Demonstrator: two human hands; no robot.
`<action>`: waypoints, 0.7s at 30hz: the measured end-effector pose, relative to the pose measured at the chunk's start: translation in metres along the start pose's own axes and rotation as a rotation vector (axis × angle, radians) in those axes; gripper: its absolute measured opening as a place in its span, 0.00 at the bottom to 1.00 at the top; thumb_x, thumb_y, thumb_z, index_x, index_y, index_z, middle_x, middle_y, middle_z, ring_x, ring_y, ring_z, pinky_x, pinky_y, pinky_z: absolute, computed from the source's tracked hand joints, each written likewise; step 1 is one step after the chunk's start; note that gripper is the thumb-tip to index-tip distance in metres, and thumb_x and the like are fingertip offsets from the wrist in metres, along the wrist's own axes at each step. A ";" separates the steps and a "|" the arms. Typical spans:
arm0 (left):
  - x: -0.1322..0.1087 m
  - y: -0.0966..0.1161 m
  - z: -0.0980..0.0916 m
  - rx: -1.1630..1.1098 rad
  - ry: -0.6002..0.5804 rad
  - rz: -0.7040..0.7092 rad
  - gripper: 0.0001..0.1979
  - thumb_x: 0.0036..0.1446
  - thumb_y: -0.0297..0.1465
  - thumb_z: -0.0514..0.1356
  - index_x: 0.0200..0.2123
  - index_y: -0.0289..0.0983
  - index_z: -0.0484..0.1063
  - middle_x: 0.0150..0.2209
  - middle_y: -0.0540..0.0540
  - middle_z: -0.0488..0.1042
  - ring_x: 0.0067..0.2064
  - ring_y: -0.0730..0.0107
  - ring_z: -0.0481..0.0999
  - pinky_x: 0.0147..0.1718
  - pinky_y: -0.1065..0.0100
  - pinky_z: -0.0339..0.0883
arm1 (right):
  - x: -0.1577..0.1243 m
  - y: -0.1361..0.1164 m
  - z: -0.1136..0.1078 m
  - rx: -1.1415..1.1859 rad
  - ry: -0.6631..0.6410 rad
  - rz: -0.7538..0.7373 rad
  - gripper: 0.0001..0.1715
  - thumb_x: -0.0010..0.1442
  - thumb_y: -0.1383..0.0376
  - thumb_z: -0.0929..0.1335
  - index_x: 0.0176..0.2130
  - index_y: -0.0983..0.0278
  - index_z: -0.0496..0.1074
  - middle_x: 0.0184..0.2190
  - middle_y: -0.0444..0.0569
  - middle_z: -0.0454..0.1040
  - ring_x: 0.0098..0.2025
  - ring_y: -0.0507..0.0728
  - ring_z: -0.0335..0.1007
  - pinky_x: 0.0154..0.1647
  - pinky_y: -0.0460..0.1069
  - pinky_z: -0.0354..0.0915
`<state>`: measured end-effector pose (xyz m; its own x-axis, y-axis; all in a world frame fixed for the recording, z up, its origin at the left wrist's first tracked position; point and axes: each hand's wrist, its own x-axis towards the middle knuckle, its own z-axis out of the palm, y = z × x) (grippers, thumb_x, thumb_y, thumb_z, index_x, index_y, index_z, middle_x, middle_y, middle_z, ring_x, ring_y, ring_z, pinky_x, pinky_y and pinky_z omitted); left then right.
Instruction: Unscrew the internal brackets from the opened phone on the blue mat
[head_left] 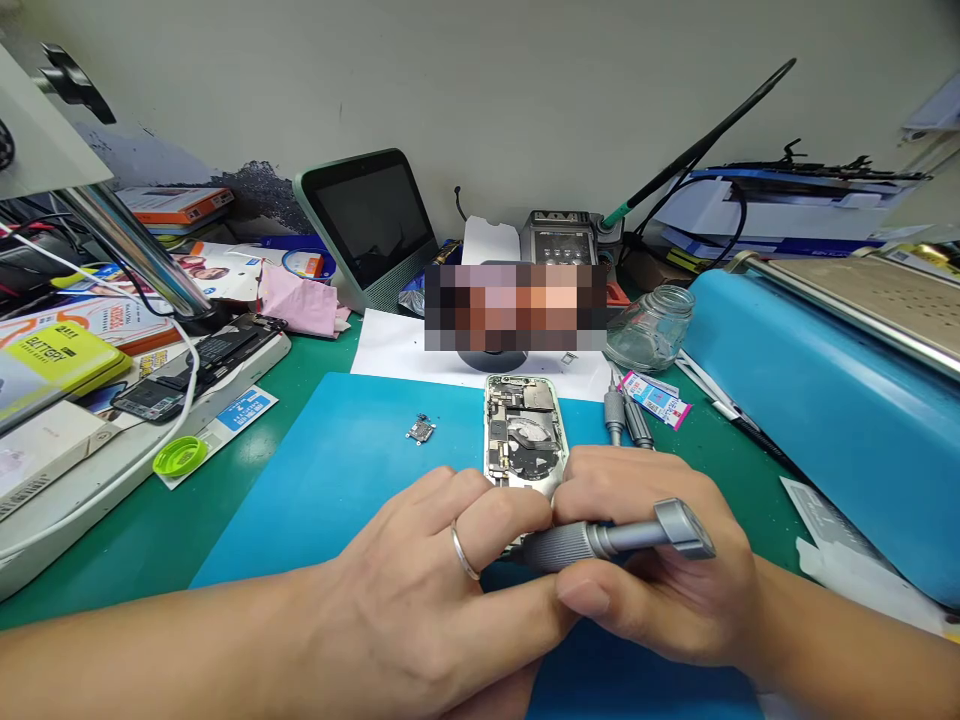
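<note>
An opened smartphone (523, 440), its inner parts bare, lies on the blue mat (300, 490); its lower end is hidden behind my hands. My left hand (450, 570), with a ring on one finger, is curled around that lower end, its fingertips partly hidden. My right hand (667, 550) is closed beside it, a grey precision screwdriver (566, 545) lying between its thumb and fingers with the cap to the right. The driver's tip is hidden near my left fingers. A small circuit board piece (421, 429) rests on the mat left of the phone.
Two more screwdrivers (615, 412) lie right of the phone, before a glass jar (649, 328). A blue machine (817, 420) borders the right side. At left stand a microscope post (142, 250) and a green cap (180, 456). A screen device (367, 220) stands behind.
</note>
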<state>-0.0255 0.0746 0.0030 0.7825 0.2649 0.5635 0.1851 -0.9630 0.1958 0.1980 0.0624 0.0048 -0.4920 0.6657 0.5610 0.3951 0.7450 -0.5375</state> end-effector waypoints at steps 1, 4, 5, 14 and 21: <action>0.000 0.000 0.000 0.000 0.002 0.001 0.07 0.63 0.26 0.60 0.43 0.38 0.77 0.47 0.39 0.78 0.34 0.62 0.71 0.31 0.60 0.67 | 0.000 0.000 0.000 -0.005 -0.005 -0.004 0.28 0.74 0.49 0.62 0.30 0.64 0.72 0.20 0.43 0.66 0.23 0.50 0.58 0.26 0.48 0.53; 0.001 0.000 0.002 0.005 0.008 -0.003 0.07 0.63 0.26 0.60 0.43 0.38 0.77 0.45 0.39 0.78 0.33 0.62 0.70 0.31 0.61 0.67 | 0.000 0.000 -0.001 -0.004 -0.014 -0.002 0.28 0.74 0.50 0.62 0.30 0.64 0.72 0.20 0.43 0.66 0.23 0.50 0.59 0.26 0.48 0.54; 0.001 0.000 0.002 0.003 0.011 -0.004 0.07 0.64 0.26 0.59 0.43 0.39 0.77 0.45 0.39 0.78 0.33 0.63 0.70 0.31 0.61 0.67 | 0.000 0.000 -0.001 0.003 -0.015 0.000 0.28 0.74 0.50 0.62 0.30 0.64 0.72 0.20 0.43 0.66 0.23 0.50 0.59 0.27 0.48 0.54; 0.002 0.000 0.003 -0.026 0.015 -0.018 0.09 0.64 0.26 0.60 0.45 0.39 0.78 0.44 0.40 0.77 0.33 0.63 0.69 0.31 0.61 0.66 | 0.002 0.000 -0.001 0.112 -0.005 0.015 0.28 0.74 0.48 0.61 0.31 0.64 0.71 0.22 0.42 0.65 0.24 0.50 0.58 0.27 0.48 0.54; 0.001 0.000 0.002 -0.033 -0.001 -0.008 0.10 0.65 0.27 0.59 0.46 0.39 0.79 0.43 0.41 0.75 0.35 0.64 0.70 0.33 0.63 0.66 | 0.001 0.003 -0.001 0.153 -0.029 0.038 0.29 0.73 0.45 0.60 0.29 0.61 0.65 0.21 0.41 0.63 0.23 0.51 0.56 0.27 0.49 0.54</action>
<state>-0.0230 0.0745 0.0023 0.7819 0.2728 0.5606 0.1717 -0.9586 0.2270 0.1996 0.0649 0.0042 -0.5017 0.6903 0.5213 0.2921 0.7024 -0.6490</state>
